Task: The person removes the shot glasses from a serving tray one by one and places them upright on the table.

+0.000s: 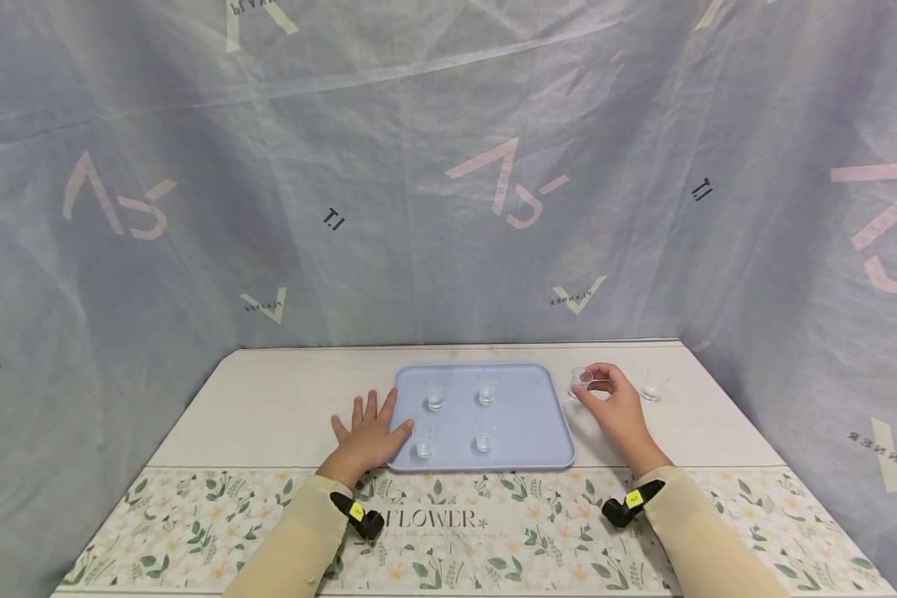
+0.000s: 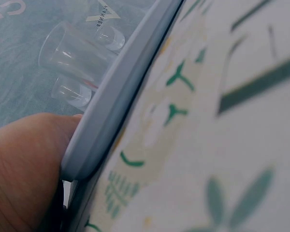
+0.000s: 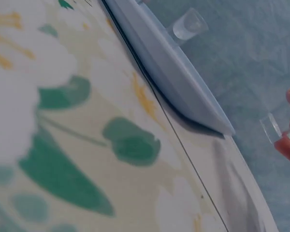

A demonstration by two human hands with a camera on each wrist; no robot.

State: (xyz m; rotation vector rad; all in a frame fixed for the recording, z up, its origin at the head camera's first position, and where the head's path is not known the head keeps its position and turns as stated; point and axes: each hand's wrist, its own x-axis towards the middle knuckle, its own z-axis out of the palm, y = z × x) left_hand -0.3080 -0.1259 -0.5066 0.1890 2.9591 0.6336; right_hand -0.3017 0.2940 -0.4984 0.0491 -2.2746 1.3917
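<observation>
My right hand point(image 1: 616, 411) pinches a small clear shot glass point(image 1: 580, 378) between thumb and fingers, just right of the tray; in the right wrist view only fingertips point(image 3: 289, 147) and part of that glass point(image 3: 269, 128) show. On the pale blue tray point(image 1: 526, 423) several like glasses stand in two rows, among them a back one point(image 1: 487, 390) and a front one point(image 1: 483, 438). With fingers spread, my left hand point(image 1: 366, 436) rests at the tray's left edge, its thumb over the rim. In the left wrist view the hand point(image 2: 29, 164) touches the tray's rim point(image 2: 104, 104).
Another clear glass point(image 1: 652, 386) stands on the white table to the right of my right hand. A flower-printed cloth strip point(image 1: 448, 540) covers the table's front. Grey-blue fabric point(image 1: 419, 208) with printed letters hangs behind and at both sides.
</observation>
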